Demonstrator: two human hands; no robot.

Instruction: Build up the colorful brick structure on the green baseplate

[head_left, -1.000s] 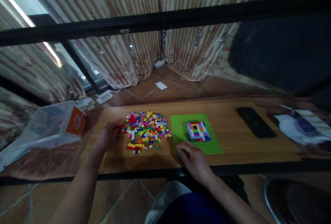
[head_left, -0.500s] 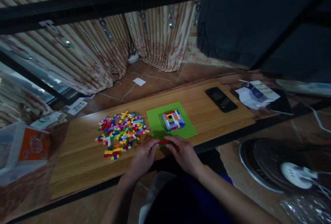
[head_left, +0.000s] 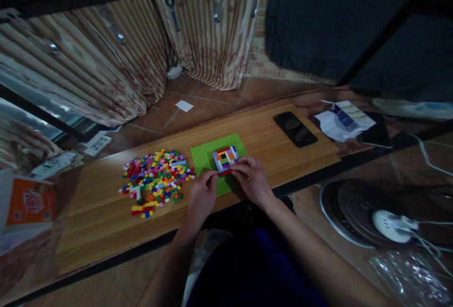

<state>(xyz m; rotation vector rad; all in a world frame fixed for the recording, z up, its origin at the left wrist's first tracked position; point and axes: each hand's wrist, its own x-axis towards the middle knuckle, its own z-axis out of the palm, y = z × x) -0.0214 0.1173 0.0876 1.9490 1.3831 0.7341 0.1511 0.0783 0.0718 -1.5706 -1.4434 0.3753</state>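
Observation:
A square block of multicoloured toy bricks (head_left: 224, 157) stands on a green studded baseplate (head_left: 202, 156), with a dark opening near its middle. Along its near side is a long red brick (head_left: 225, 172). My left hand (head_left: 203, 192) pinches the left end of that red brick, and the fingers of my right hand (head_left: 252, 178) close on its right end. Whether the red brick touches the block cannot be made out. To the left of my left hand lies a spread pile of loose bricks (head_left: 159, 177) in many colours.
The wooden board (head_left: 99, 231) carries a black phone (head_left: 296, 129) at its right part. A crumpled white and blue packet (head_left: 345, 120) lies beyond it. A plastic box with an orange label (head_left: 30, 200) stands at the left; a white power strip (head_left: 392, 225) sits at the right.
Both hands have moved forward with the red brick, from the baseplate's near edge to the near side of the brick block. The camera view has shifted slightly.

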